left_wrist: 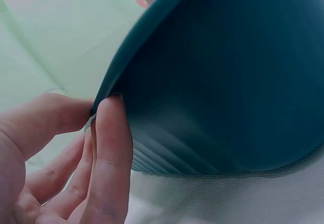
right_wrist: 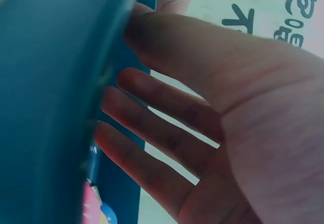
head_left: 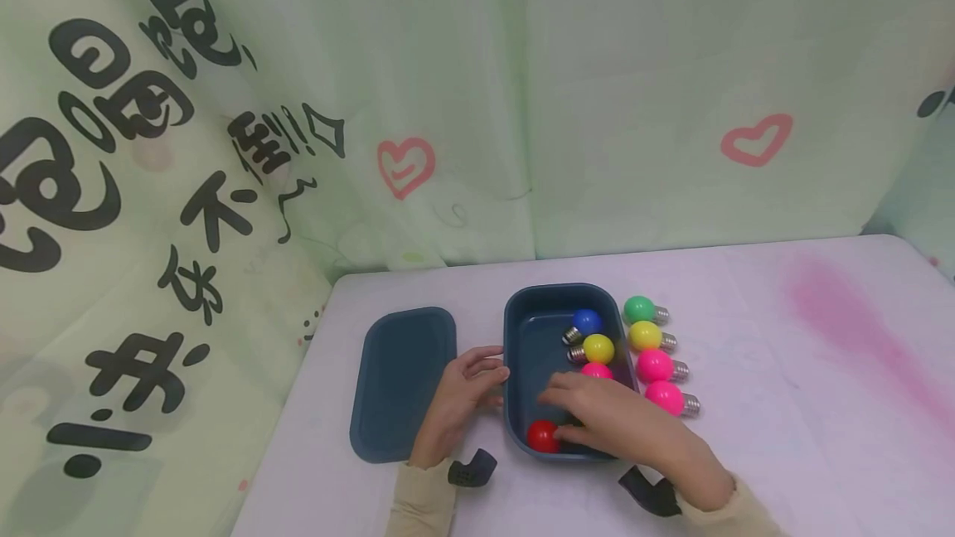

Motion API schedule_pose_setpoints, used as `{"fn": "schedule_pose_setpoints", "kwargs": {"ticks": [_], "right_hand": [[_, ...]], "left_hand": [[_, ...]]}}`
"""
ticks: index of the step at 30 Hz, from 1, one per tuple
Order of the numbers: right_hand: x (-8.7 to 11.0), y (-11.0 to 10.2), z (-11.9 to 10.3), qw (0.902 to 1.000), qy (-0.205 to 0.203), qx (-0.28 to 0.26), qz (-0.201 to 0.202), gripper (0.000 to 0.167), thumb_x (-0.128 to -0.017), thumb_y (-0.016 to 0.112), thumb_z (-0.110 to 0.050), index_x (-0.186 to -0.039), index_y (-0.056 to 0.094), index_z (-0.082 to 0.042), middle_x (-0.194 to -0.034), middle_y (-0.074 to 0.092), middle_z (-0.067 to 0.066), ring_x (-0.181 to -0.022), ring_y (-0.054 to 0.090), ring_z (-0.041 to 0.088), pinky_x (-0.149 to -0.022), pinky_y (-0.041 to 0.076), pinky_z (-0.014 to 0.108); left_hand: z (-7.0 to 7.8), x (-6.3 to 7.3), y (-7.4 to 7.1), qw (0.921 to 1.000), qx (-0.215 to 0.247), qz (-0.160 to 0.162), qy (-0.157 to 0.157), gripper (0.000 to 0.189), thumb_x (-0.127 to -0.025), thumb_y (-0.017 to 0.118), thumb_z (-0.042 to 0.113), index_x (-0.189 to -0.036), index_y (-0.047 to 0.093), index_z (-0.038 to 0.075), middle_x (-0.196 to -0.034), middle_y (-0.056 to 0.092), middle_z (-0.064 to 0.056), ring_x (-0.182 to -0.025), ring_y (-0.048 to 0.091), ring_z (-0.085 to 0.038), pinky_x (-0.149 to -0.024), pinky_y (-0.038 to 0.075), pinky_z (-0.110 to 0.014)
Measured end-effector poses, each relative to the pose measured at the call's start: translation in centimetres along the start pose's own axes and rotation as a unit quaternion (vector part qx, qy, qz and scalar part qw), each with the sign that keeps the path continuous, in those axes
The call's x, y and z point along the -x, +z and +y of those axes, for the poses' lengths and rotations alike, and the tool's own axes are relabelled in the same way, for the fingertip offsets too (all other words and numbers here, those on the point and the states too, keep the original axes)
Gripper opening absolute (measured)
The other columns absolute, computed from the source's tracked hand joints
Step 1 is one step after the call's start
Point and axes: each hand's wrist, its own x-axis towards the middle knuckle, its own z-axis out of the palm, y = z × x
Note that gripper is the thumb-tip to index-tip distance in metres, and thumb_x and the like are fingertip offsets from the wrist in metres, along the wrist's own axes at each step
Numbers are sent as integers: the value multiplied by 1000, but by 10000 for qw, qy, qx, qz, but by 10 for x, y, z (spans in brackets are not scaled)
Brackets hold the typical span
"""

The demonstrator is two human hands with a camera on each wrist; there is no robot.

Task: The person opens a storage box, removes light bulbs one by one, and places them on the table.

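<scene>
A dark blue plastic box (head_left: 533, 417) stands on the table, holding colourful light bulbs. Inside are a blue bulb (head_left: 588, 321), a yellow bulb (head_left: 599, 348), a pink bulb (head_left: 597, 370) and, near the front, a red bulb (head_left: 542, 436). My left hand (head_left: 464, 392) pinches the box's left rim between thumb and fingers, as the left wrist view shows. Over the box reaches my right hand (head_left: 608, 411), its thumb tip at the red bulb. In the right wrist view that hand's fingers (right_wrist: 157, 127) extend behind the box wall (right_wrist: 55, 97); the red bulb is hidden there.
Right of the box, a column of bulbs lies on the table: a green bulb (head_left: 638, 309), a yellow bulb (head_left: 645, 336), an upper pink bulb (head_left: 654, 365) and a lower pink bulb (head_left: 665, 397). A flat dark blue lid (head_left: 403, 379) lies left of the box.
</scene>
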Motion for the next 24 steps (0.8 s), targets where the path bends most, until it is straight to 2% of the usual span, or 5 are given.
{"fn": "schedule_pose_setpoints", "kwargs": {"ticks": [13, 24], "right_hand": [[-10, 10, -2, 9998, -148, 56, -151, 43, -79, 84, -29, -117, 71, -14, -107, 69, -1, -97, 66, 14, -81, 59, 29], [-16, 18, -1, 9996, -79, 16, -279, 41, -79, 84, -31, -114, 72, -15, -98, 67, -4, -87, 64, 8, -79, 58, 27]], "left_hand": [[0, -1, 0, 10000, 29, 5, -23, 47, -89, 75, 21, -131, 60, 7, -116, 68, -16, -96, 66, -18, -74, 60, -32], [-1, -2, 0, 10000, -40, 29, 8, 47, -89, 75, 22, -131, 61, 7, -115, 67, -17, -95, 65, -18, -75, 60, -32]]}}
